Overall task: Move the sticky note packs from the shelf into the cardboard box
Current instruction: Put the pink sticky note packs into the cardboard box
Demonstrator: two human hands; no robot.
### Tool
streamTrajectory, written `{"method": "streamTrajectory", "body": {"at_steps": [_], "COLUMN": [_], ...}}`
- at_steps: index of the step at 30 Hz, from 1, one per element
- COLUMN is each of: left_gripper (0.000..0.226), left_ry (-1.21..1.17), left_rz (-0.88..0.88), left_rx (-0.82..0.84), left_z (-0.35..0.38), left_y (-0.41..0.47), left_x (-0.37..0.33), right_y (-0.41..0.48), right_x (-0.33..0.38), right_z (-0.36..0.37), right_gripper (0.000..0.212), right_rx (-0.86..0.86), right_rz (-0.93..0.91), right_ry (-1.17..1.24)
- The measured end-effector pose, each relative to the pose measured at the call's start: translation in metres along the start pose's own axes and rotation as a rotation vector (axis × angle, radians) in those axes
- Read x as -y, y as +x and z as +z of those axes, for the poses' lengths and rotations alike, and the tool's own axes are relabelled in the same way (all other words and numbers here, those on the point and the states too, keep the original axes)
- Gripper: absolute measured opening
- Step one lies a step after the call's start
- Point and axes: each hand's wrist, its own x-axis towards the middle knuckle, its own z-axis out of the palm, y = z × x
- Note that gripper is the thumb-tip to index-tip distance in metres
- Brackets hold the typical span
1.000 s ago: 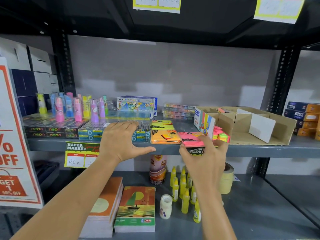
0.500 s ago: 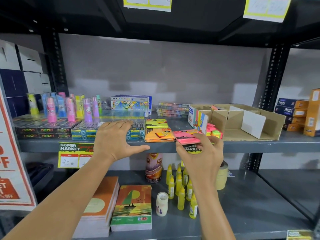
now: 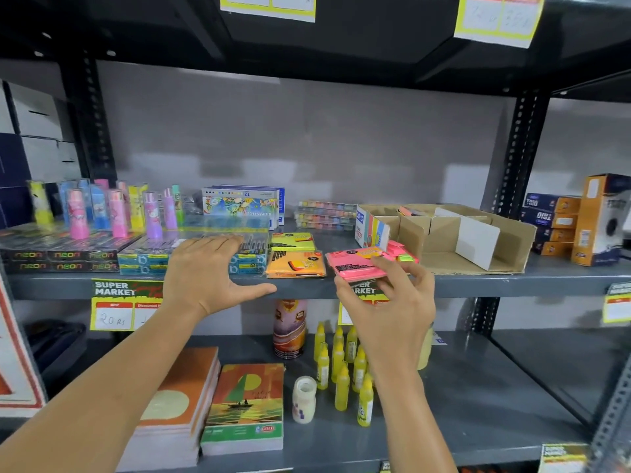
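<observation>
My right hand grips a pink sticky note pack at the shelf's front edge, lifted slightly and tilted. An orange pack and a yellow-green pack lie on the grey shelf just to its left. The open cardboard box with dividers stands to the right; small pink and green notes lie by its near left corner. My left hand rests spread on the shelf edge over the pen packs, holding nothing.
Neon pen boxes and upright pastel bottles fill the shelf's left. Crayon boxes stand at the back. Dark and orange cartons sit right of the box. The lower shelf holds notebooks and glue bottles.
My right hand has closed on the pink pack and lifted its front edge off the shelf. The left hand stayed in place. The camera shifted slightly right.
</observation>
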Motion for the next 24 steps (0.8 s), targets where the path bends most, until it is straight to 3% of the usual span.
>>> {"method": "streamTrajectory", "body": {"at_steps": [24], "left_gripper": [0.105], "left_ry": [0.049], "left_rz": [-0.005], "left_rx": [0.044], "left_z": [-0.004], "left_y": [0.001], "left_x": [-0.003], "right_y": [0.025], "right_x": [0.002], "right_z": [-0.036], "right_gripper": [0.049], "right_rx": [-0.009], "right_rz": [-0.108], "right_ry": [0.1]}}
